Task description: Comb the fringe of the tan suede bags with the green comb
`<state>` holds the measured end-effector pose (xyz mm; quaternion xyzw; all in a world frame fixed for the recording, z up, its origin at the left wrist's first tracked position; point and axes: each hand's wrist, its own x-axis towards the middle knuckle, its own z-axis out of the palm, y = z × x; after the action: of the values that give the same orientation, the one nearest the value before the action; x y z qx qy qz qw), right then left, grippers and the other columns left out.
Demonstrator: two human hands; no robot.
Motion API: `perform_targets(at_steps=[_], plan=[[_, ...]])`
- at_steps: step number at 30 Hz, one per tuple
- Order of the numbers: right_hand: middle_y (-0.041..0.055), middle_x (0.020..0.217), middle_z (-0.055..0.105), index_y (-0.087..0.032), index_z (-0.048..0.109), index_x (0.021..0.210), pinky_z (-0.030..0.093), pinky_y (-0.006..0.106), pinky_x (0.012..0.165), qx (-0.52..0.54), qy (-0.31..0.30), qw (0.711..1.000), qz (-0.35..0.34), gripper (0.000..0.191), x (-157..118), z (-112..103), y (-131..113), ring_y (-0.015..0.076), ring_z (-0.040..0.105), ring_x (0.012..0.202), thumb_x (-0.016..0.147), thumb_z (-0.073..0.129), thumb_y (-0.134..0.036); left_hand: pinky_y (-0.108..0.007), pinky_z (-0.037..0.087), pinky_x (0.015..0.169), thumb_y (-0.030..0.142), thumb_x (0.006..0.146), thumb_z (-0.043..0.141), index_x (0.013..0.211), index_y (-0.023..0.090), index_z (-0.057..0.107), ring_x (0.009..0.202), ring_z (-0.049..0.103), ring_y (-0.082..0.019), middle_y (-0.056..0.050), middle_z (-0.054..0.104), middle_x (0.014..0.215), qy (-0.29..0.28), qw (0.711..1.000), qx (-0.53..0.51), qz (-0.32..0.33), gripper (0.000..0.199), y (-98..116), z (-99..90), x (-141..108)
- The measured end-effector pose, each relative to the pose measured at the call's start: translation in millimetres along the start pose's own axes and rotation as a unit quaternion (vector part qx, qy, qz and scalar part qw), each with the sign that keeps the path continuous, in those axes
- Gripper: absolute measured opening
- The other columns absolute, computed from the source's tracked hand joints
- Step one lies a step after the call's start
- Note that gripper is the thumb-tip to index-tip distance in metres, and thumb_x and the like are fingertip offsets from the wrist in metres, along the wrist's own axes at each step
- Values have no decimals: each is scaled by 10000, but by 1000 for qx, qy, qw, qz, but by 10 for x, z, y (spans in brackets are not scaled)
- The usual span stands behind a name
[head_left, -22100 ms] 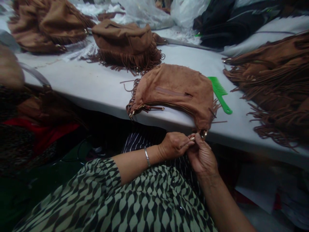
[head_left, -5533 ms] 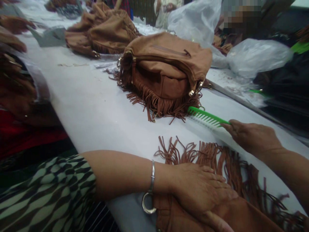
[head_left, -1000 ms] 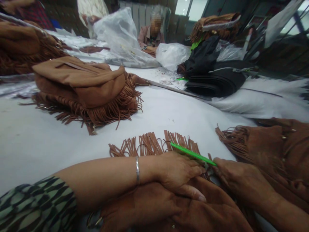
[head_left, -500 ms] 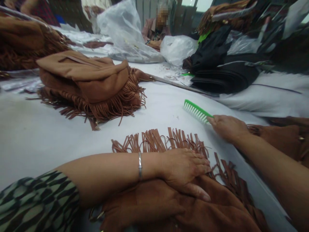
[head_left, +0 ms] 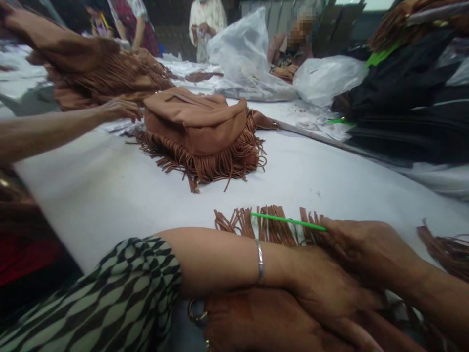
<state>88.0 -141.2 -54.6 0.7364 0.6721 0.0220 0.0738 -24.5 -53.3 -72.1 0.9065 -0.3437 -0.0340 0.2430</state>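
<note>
My left hand [head_left: 330,281] lies flat on a brown suede fringed bag [head_left: 256,318], fingers stretched out toward the lower right. A silver bracelet circles that wrist. Close above it, my right hand [head_left: 370,244] grips a green comb [head_left: 289,221] by its right end. The comb is seen edge-on over the brown fringe [head_left: 276,230], which is spread away from the bag on the white surface. Its teeth do not show from this angle. A metal ring [head_left: 197,313] sits at the bag's left end. Part of the bag is hidden under my left arm.
A second fringed bag [head_left: 198,122] stands ahead. Another person's hand [head_left: 122,110] reaches in from the left beside it. More brown bags [head_left: 102,68] are piled behind. Clear plastic bags [head_left: 242,54] and black folded material [head_left: 410,127] lie farther back, with co-workers beyond.
The view has swung left. My right hand has brought the comb left over the fringe, from off to the right. My left hand still rests on the bag. Another person's arm has entered at left.
</note>
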Motion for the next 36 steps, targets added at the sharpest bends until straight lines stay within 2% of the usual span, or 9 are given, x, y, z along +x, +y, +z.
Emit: perform_targets(at_steps=[5,12,15,18,22,25,27,31,36], plan=[[82,748,685,-199,610,913,233,267,508,-99,-62,986,120,372,500,22,152,198,614,619,934,302,-406,-367,369,1081,624,870,343,1267,83,528,1260,459,-252,-100,533,1312,19,997,69,-3,696,17,57,15],[163,914,672,-152,617,1049,347,313,603,-65,-62,963,253,489,983,-104,419,255,626,794,948,234,-439,-377,332,1086,616,875,345,1277,51,506,1282,427,-274,-144,493,1343,40,997,66,4,712,-9,98,8],[143,924,669,-156,612,1003,360,310,605,-15,-35,954,297,472,618,-236,488,244,615,795,944,235,-434,-399,325,1085,606,869,385,1279,50,500,1282,429,-287,-167,484,1357,47,998,37,-13,700,18,117,-14],[111,802,661,-152,578,962,360,294,591,10,-25,958,285,438,-257,-299,344,212,610,693,951,209,-388,-428,297,1097,608,863,402,1325,52,453,1313,392,-299,-185,435,1404,49,998,16,-26,726,17,154,-30],[45,589,612,-198,544,799,297,269,481,22,-53,953,296,444,-1672,-210,-211,190,584,506,952,204,-439,-426,278,1097,615,871,375,1353,84,425,1313,391,-283,-178,434,1407,61,998,6,-8,720,17,217,-32],[0,553,607,-217,532,777,261,251,447,69,-72,945,312,362,-2305,-87,-625,160,577,465,963,261,-367,-424,318,1044,576,874,403,1230,120,545,1236,456,-273,-153,546,1291,82,995,55,-1,596,84,212,-42],[-7,588,630,-221,554,835,240,257,449,66,-85,942,319,259,-2421,-60,-791,164,595,489,946,328,-279,-424,362,966,521,879,421,1045,133,631,1101,528,-260,-136,633,1111,93,989,113,0,472,155,157,-35],[22,715,684,-216,580,949,213,272,474,48,-139,935,323,224,-2279,-166,-905,186,642,590,875,385,-132,-360,416,803,438,891,415,791,151,637,790,556,-184,-81,638,764,83,984,152,26,376,312,-29,100],[70,692,679,-182,576,934,260,275,488,35,-149,909,387,303,-2127,-242,-767,214,661,646,954,279,-235,-320,460,799,416,923,369,1082,152,590,844,580,-177,-73,650,886,112,991,67,-26,379,465,21,324]])
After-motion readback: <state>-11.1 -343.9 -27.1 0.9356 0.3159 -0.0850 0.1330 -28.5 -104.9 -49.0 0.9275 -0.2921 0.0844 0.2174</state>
